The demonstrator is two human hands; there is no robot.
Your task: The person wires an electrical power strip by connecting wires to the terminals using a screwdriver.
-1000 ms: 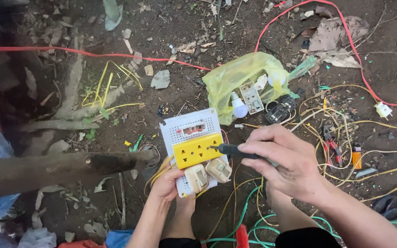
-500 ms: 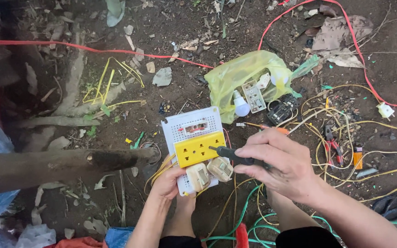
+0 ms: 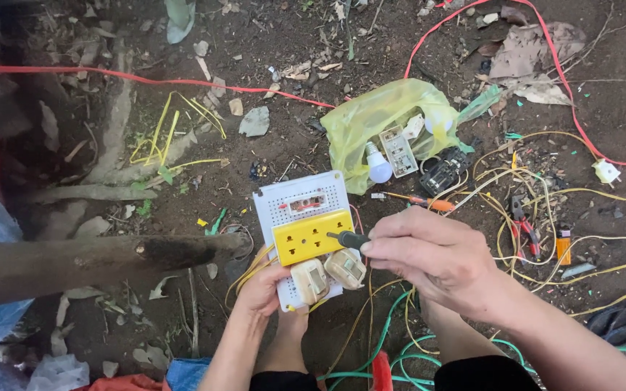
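Note:
My left hand [image 3: 266, 289] grips the lower left corner of a white perforated board [image 3: 300, 201] and holds it up off the dirt. On the board sit a yellow socket block [image 3: 306, 235] and two cream switches [image 3: 327, 275]. My right hand [image 3: 429, 257] is closed around a dark-handled screwdriver [image 3: 348, 238], whose tip rests on the right end of the yellow socket block.
A yellow plastic bag [image 3: 378, 119] with a white bulb [image 3: 378, 168] and electrical parts lies beyond the board. Yellow wires [image 3: 545, 195], red pliers [image 3: 523, 224], an orange-handled tool [image 3: 429, 203], a red cable [image 3: 146, 76] and green cable [image 3: 400, 355] litter the ground. A log [image 3: 74, 257] lies left.
My right hand has shifted slightly, and the screwdriver tip has stayed at the yellow socket block. The left hand keeps hold of the board.

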